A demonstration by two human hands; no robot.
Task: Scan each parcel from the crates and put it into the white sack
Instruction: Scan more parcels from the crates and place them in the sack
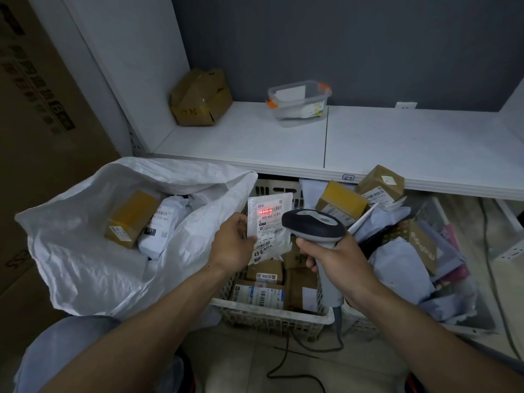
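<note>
The left forearm (158,304) and right forearm (411,316) are stretched forward, a parcel (269,219) is pinched by the left hand (232,242), and a scanner (314,222) is gripped by the right hand's (334,259) curled fingers.

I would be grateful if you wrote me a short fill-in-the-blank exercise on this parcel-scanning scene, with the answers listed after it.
1. The right hand aims the scanner at the flat parcel held by the left hand, and the beam on its barcode glows ____.
2. The white sack lies to the ____ of the crate.
3. The clear tub on the shelf has ____ clips.

Missing words: red; left; orange.
</note>
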